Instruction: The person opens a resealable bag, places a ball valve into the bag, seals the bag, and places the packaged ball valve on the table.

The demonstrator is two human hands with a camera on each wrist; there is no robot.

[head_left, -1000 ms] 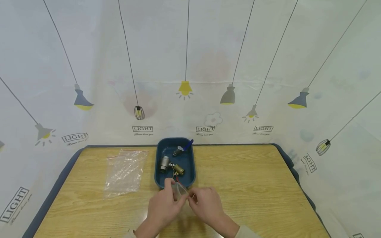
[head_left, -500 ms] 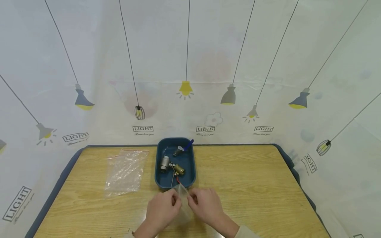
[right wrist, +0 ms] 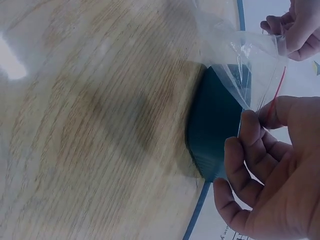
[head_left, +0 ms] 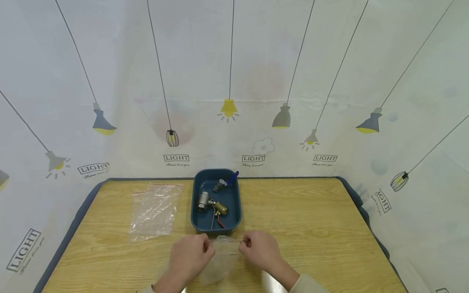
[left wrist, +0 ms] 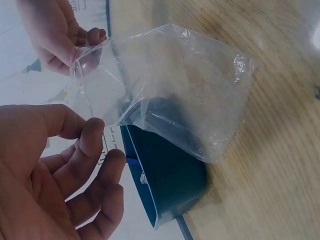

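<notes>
A clear zip-lock bag (head_left: 220,262) is stretched between both hands in front of the blue tray. My left hand (head_left: 190,254) pinches one top corner between thumb and forefinger. My right hand (head_left: 261,250) pinches the opposite corner, by the red zip line visible in the right wrist view. In the left wrist view the bag (left wrist: 200,80) hangs with its mouth parted, nothing visible inside. Just beyond the hands, the tray (head_left: 230,197) holds a silver valve (head_left: 203,200), a brass ball valve (head_left: 221,208) with a red-tipped lever, and a valve with a blue handle (head_left: 232,178).
Left of the tray, more clear zip-lock bags (head_left: 154,211) lie flat and overlapping on the wooden table (head_left: 300,219). A curtain (head_left: 205,81) printed with lamps rises behind the table's far edge.
Both hands have drawn apart and pulled the bag's top wide, slightly nearer the body. The left hand moved left and the right hand a little right. The tray and valves stay put.
</notes>
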